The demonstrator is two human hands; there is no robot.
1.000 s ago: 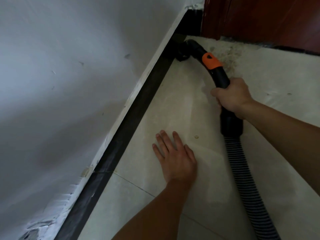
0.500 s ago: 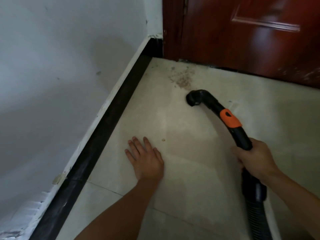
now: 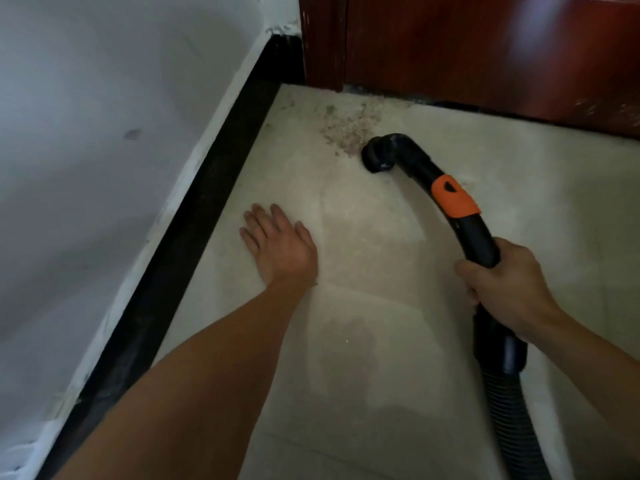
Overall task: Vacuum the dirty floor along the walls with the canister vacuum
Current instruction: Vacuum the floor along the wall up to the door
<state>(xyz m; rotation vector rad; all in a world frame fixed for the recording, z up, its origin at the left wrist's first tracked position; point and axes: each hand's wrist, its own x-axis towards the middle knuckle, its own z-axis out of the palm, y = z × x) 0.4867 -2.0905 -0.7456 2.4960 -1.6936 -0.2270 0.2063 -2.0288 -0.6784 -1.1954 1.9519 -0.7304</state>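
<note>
My right hand (image 3: 505, 285) grips the black vacuum handle (image 3: 478, 237) just below its orange band (image 3: 453, 199). The curved nozzle end (image 3: 379, 155) sits on the pale tile floor (image 3: 398, 341), right at the near edge of a patch of brownish dirt (image 3: 349, 128) in the corner by the door. The ribbed hose (image 3: 512, 410) trails back toward the lower right. My left hand (image 3: 280, 247) rests flat on the floor with fingers straight, between the nozzle and the black baseboard (image 3: 194, 230).
A white wall (image 3: 104, 150) runs along the left above the baseboard. A dark red wooden door (image 3: 485, 46) and its frame (image 3: 322, 39) close off the far side. The canister body is out of view.
The nozzle came back out of the baseboard corner a second ago and now sits against the dirt patch near the door. My left hand stays flat on the floor.
</note>
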